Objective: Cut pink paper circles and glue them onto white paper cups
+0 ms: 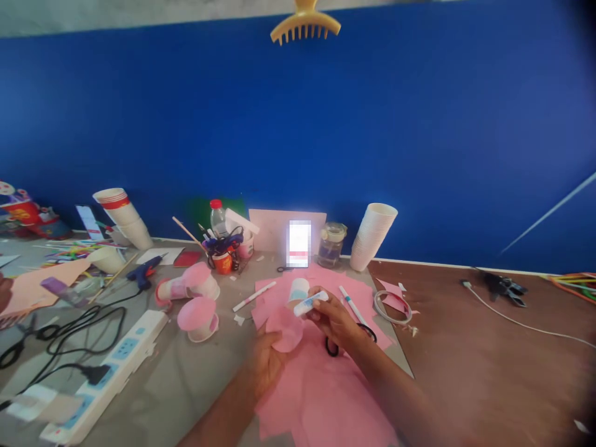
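My left hand point(270, 357) pinches a round piece of pink paper point(285, 332) by its lower left edge. Just above that paper, my right hand point(333, 313) grips a small white tube with blue print point(308, 304), tilted across its far edge. Whether the tube touches the paper I cannot tell. Behind the tube lies a white and light-blue cylinder point(299, 287), partly hidden. Pink paper sheets point(326, 391) spread beneath both hands. Black-handled scissors point(331, 346) rest on them, partly covered by my right wrist. A white marker with a teal band point(352, 303) lies to the right.
Pink-topped paper cups point(196, 313) stand at left, near a power strip point(107, 375) with cords and a glue gun point(144, 271). Stacked white cups point(374, 236), a jar point(332, 244) and a blurred bright screen point(298, 243) line the back. A tape roll point(392, 307) lies right. Another person's hand point(5, 295) shows far left.
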### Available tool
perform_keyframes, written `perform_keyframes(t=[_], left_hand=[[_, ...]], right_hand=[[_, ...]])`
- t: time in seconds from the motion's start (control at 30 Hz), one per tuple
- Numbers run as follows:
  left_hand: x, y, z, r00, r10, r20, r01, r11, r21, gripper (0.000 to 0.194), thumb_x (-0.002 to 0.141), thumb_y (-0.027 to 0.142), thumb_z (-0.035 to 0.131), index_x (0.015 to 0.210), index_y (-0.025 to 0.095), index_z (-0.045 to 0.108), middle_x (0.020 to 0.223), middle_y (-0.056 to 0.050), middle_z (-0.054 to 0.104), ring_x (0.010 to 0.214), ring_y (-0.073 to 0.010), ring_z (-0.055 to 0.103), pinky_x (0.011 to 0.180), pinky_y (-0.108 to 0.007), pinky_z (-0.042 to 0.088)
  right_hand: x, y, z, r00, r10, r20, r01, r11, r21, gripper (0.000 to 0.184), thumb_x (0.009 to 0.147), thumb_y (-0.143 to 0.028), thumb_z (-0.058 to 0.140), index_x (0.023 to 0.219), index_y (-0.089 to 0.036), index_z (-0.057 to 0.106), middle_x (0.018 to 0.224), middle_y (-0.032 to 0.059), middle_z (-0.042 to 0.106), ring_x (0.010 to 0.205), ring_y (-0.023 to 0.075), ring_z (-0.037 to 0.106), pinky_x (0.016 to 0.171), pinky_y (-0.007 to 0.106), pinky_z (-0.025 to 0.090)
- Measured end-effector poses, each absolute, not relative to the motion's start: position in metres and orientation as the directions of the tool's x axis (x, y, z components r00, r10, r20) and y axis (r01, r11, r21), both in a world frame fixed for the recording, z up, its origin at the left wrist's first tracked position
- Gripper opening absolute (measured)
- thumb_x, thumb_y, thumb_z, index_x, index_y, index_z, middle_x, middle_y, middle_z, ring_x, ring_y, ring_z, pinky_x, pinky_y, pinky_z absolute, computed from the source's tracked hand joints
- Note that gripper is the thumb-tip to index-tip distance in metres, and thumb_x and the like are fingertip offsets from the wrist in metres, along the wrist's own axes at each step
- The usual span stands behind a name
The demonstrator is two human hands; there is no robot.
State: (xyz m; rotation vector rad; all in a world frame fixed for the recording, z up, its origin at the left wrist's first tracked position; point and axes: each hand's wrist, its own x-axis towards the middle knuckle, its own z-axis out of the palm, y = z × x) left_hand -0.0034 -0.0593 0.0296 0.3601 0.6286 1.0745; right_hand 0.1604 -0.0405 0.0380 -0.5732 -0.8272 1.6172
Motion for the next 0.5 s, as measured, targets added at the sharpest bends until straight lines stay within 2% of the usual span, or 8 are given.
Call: perform_keyframes(t=[0.13,0.23,0.33,0.43,0.5], left_hand=[[-0.003,-0.061,0.033,0.358,0.879,-0.315,-0.697,0.476,0.537,0.055,0.065,-0.004,0.051,0.116,0.019,0.055,0.093,-0.005,0.069,0.088,-0.0221,0.066,0.086,-0.042,0.050],[-0.003,-0.061,0.034,0.374,0.864,-0.336,-0.693,0.501,0.518,0.050,0.067,-0.003,0.051,0.112,0.017,0.056,0.085,-0.004,0.069,0.082,-0.0202,0.066,0.083,-0.041,0.051],[-0.002,-0.060,0.031,0.401,0.860,-0.316,-0.669,0.511,0.540,0.043,0.067,-0.002,0.053,0.107,0.014,0.059,0.078,-0.004,0.068,0.077,-0.0193,0.066,0.081,-0.039,0.051],[0.000,-0.061,0.026,0.409,0.875,-0.260,-0.660,0.480,0.578,0.045,0.064,-0.002,0.054,0.105,0.013,0.061,0.075,-0.004,0.067,0.078,-0.0203,0.065,0.081,-0.038,0.050],[0.001,-0.062,0.024,0.397,0.893,-0.211,-0.669,0.439,0.600,0.050,0.062,-0.004,0.054,0.108,0.014,0.060,0.076,-0.003,0.067,0.081,-0.0204,0.065,0.082,-0.036,0.049]], right_hand=[[0.158,-0.054,0.058,0.033,0.988,0.153,-0.350,0.155,-0.924,0.021,0.069,-0.029,0.070,0.077,-0.020,0.053,0.066,-0.0039,0.053,0.061,0.0114,0.050,0.062,0.025,0.042],[0.152,-0.068,0.058,0.141,0.959,0.246,-0.065,0.257,-0.964,0.016,0.071,-0.025,0.065,0.078,-0.021,0.051,0.069,-0.0036,0.052,0.059,0.0111,0.048,0.054,0.023,0.040],[0.141,-0.078,0.042,0.211,0.908,0.361,0.153,0.335,-0.930,0.007,0.079,-0.024,0.056,0.084,-0.021,0.051,0.072,-0.0011,0.055,0.060,0.0126,0.051,0.052,0.023,0.042],[0.132,-0.080,0.021,0.148,0.833,0.533,0.316,0.471,-0.824,0.014,0.084,-0.023,0.049,0.096,-0.020,0.055,0.090,0.0065,0.062,0.082,0.0191,0.059,0.068,0.030,0.049],[0.129,-0.080,0.011,0.099,0.774,0.625,0.396,0.546,-0.738,0.020,0.086,-0.021,0.048,0.104,-0.021,0.055,0.096,0.0079,0.064,0.088,0.0202,0.061,0.074,0.033,0.049]])
